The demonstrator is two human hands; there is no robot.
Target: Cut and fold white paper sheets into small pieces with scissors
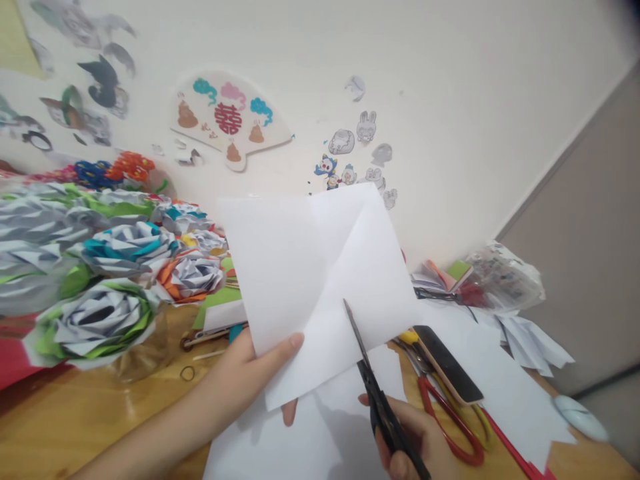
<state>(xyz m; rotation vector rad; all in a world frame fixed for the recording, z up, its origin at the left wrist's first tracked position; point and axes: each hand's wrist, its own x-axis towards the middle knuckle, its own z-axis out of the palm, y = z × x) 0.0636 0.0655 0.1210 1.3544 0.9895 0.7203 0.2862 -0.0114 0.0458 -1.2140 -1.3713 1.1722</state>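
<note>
My left hand grips a white sheet of paper by its lower left edge, thumb in front and fingers behind. The sheet is held up above the table, with a fold or crease running diagonally across its right part. My right hand is closed round the handles of black scissors. Their blades reach up over the lower right part of the paper, and one blade lies in front of it. Whether the other blade is behind the sheet is hard to make out. More white paper lies on the table underneath.
Folded paper flowers crowd the left side. At the right lie red-handled scissors, a phone, white sheets and a white mouse. A paper fan and stickers hang on the wall behind the wooden table.
</note>
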